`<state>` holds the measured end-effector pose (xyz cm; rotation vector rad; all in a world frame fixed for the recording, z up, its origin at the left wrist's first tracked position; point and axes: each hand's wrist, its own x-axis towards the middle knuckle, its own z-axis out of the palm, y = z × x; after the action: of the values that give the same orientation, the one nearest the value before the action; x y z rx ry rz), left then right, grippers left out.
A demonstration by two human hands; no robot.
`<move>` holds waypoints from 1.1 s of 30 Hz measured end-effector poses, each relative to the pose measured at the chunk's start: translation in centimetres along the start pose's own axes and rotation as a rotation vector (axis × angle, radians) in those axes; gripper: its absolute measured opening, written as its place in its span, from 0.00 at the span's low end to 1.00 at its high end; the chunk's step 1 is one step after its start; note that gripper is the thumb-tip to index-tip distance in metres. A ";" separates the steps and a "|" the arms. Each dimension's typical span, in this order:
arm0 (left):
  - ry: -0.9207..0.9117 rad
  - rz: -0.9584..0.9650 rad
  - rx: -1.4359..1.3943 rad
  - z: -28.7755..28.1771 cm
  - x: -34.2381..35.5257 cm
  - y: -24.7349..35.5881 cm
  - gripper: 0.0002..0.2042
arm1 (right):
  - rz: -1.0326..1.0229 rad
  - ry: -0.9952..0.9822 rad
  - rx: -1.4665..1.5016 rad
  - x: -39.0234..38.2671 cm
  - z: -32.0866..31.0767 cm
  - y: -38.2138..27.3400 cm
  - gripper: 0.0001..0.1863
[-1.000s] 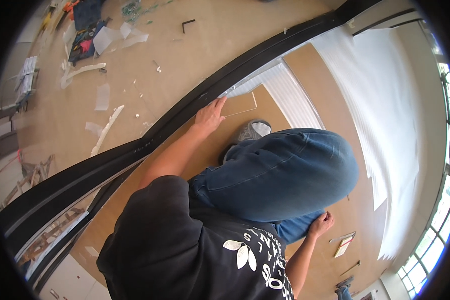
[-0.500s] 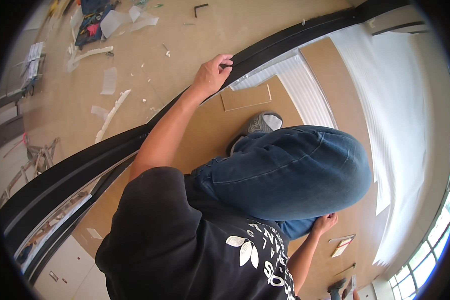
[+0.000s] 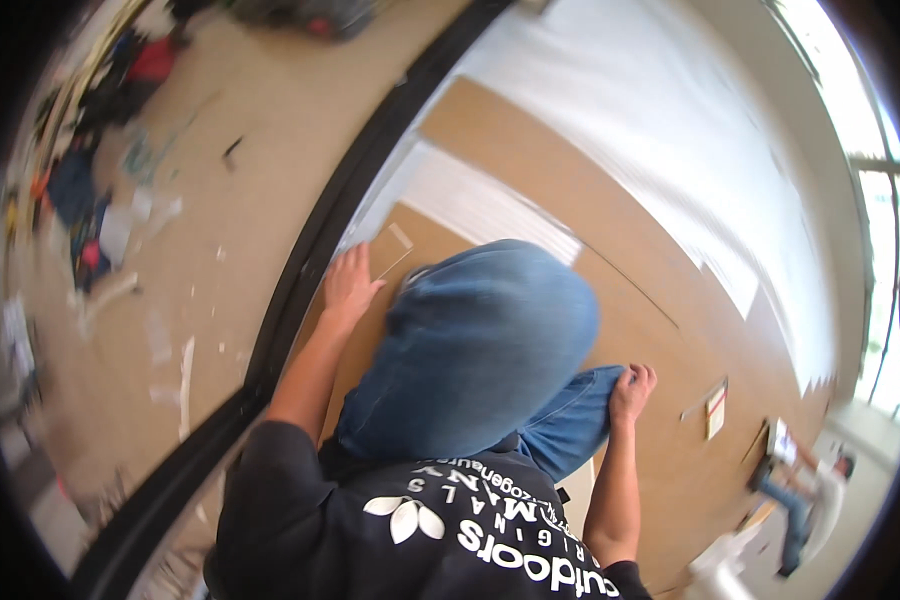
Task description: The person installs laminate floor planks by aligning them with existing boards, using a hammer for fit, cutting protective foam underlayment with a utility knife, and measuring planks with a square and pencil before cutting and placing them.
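My left hand [image 3: 348, 285] is low beside a long black rail [image 3: 300, 270], its fingers extended with nothing visible in them. The fingertips are at the rail's inner edge; whether they touch it I cannot tell. Over by my bent knee, my right hand [image 3: 632, 392] rests against my blue jeans [image 3: 575, 420], fingers loosely bent and apart, and no object shows in it. Brown board [image 3: 620, 270] covers the floor beneath me. A small loose brown panel [image 3: 395, 262] lies just past my left hand, partly hidden by my raised knee.
White ribbed sheeting [image 3: 500, 205] lies ahead, with a wider white sheet [image 3: 660, 110] beyond. Scraps and a dark blue heap [image 3: 75, 190] lie left of the rail. On the right are a small red-and-white item [image 3: 715, 410] and another person [image 3: 815, 505] crouching low.
My view has swung to the right, bringing the other person into fuller sight. My left hand's fingers have straightened from a bent pose beside the rail. My right hand stays at my knee.
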<state>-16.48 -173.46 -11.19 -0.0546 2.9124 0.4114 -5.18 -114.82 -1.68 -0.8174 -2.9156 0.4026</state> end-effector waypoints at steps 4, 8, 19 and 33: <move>-0.008 0.052 0.056 1.2 1.1 -4.4 0.33 | 0.012 -0.106 -0.017 0.1 0.3 -5.2 0.16; -0.058 0.140 0.059 -0.7 4.6 -0.6 0.28 | -0.315 -0.177 0.331 -0.1 0.6 -10.8 0.22; -0.153 1.043 -0.044 -12.5 8.5 17.2 0.24 | 0.176 -0.840 1.237 1.1 6.8 -23.5 0.19; -0.064 0.131 -0.283 -8.2 -8.0 8.1 0.27 | 1.105 0.386 1.730 12.0 8.4 24.5 0.22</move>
<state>-10.78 -167.93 0.32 0.1065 2.7821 0.8290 -4.50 -90.29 -16.29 -1.4835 -0.6768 1.9228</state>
